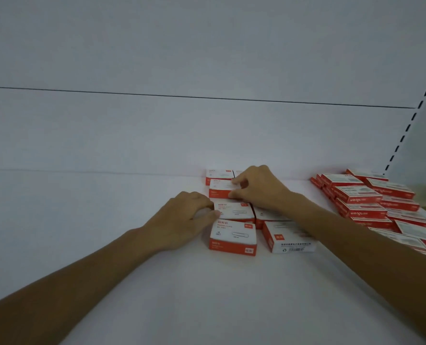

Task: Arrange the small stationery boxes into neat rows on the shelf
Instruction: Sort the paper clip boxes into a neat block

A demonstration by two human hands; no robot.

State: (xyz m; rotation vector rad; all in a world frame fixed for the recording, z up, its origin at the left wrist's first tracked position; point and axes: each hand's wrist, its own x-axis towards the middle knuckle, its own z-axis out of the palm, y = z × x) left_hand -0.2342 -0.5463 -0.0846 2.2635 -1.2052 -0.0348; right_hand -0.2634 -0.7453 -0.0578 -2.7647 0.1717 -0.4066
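On the white shelf (107,245), small red-and-white paper clip boxes are lying flat in a column running from near the front toward the back panel (207,133); the nearest box (232,238) is sitting closest to the camera, the second box (234,210) is lying just behind it, the third box (220,189) is lying behind that, and the rearmost box (218,175) is resting against the back panel. The left hand (184,217) is resting on the shelf with its thumb and fingertips pressing against the left edge of the second box; the fingers are curled, not closed around anything. The right hand (259,188) is reaching over from the right, its thumb and forefinger pinching the right edge of the third box. Just right of the nearest box, a turned box (288,237) is showing its white barcode side; the right forearm is crossing above it. Farther right, a stack of staple boxes (371,200) is lying in overlapping, slanted rows, well apart from the hands.
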